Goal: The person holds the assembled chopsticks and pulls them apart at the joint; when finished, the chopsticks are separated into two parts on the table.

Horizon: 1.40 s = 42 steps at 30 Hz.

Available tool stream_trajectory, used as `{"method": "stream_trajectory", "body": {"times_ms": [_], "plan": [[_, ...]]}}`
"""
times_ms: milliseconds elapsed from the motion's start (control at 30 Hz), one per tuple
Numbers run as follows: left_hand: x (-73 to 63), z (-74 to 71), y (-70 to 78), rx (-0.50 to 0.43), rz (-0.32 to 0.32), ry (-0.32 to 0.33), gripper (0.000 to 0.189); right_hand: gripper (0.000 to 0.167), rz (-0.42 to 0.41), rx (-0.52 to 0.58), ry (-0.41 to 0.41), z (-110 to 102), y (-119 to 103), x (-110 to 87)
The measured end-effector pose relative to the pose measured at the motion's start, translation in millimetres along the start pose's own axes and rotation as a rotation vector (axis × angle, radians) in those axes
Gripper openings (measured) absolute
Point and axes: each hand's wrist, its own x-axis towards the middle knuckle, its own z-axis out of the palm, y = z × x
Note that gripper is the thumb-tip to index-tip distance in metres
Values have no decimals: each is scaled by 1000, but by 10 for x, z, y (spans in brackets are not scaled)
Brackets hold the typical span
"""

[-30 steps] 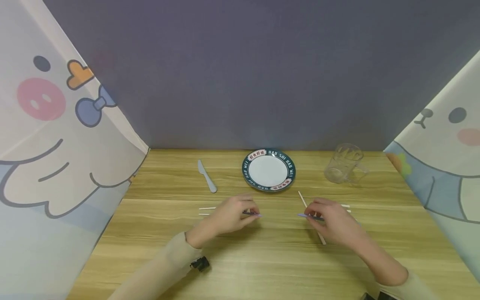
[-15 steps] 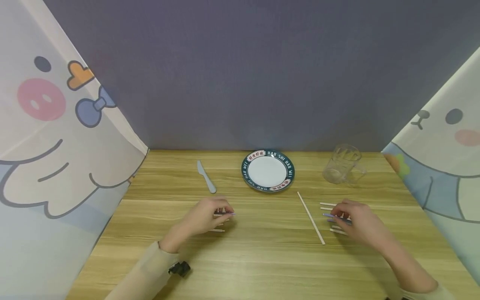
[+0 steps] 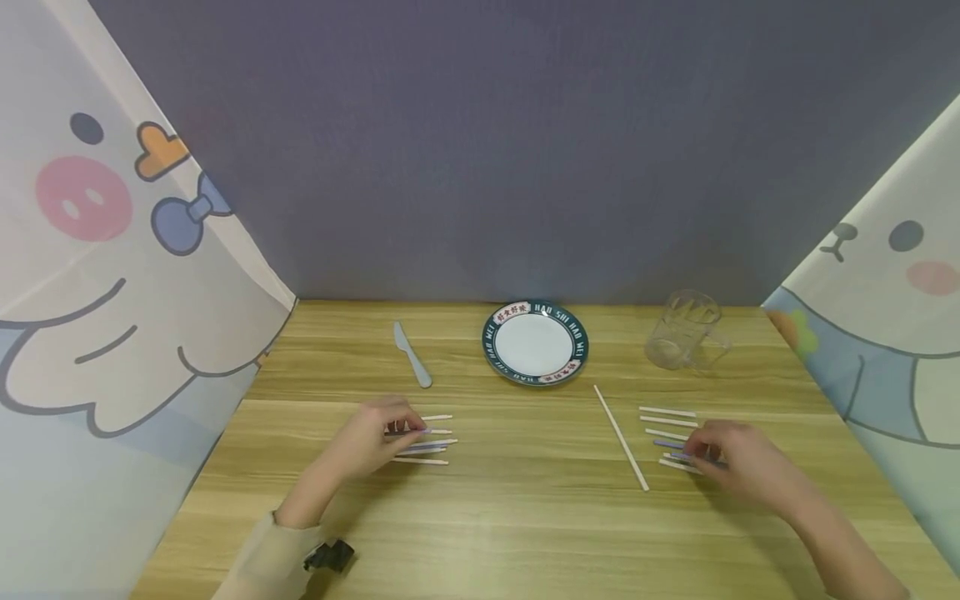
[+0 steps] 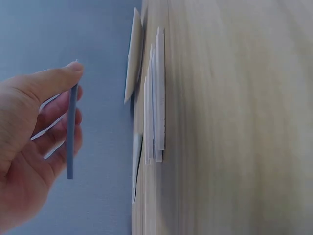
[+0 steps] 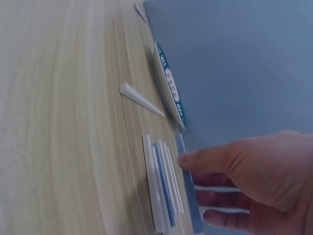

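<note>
My left hand pinches a thin blue-purple stick between thumb and fingertips, raised over a row of white sticks on the table. A purple stick lies among that row. On the other side, my right hand pinches a similar blue stick by its length, close over a second row of white sticks. This row also has a purple stick in it. Palm and fingers partly cover the outer ends of both rows in the head view.
A single white chopstick lies slanted left of the right row. Farther back are a grey table knife, a green-rimmed white plate and a clear glass mug. A dark panel rises behind the wooden table.
Both hands have moved apart, each carrying its stick: the left one leftward, the right one rightward and slightly nearer. The stick rows and the whole chopstick have come into sight.
</note>
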Motion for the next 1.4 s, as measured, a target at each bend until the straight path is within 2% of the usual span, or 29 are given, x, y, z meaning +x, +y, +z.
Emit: {"method": "stream_trajectory", "body": {"times_ms": [133, 267, 367, 500, 733, 933, 1267, 1400], "plan": [[-62, -4, 23, 13, -46, -82, 11, 29, -56, 37, -12, 22, 36, -53], [-88, 0, 61, 6, -86, -161, 11, 30, -76, 56, 4, 37, 58, -86], [-91, 13, 91, -3, -77, -220, 9, 32, -85, 75, 7, 48, 71, -108], [-78, 45, 123, -24, -32, -272, 6, 33, -113, 127, -19, 70, 94, -131], [-59, 158, 96, -25, 10, -287, 10, 34, -159, 151, -27, 121, 143, -130], [-46, 203, 80, -48, -25, -315, 10, 33, -173, 155, -24, 142, 158, -117], [7, 227, 8, -68, -51, -349, 13, 33, -140, 187, -43, 138, 124, -112], [89, 199, -23, -52, -46, -348, 13, 26, -89, 194, -36, 110, 79, -65]]}}
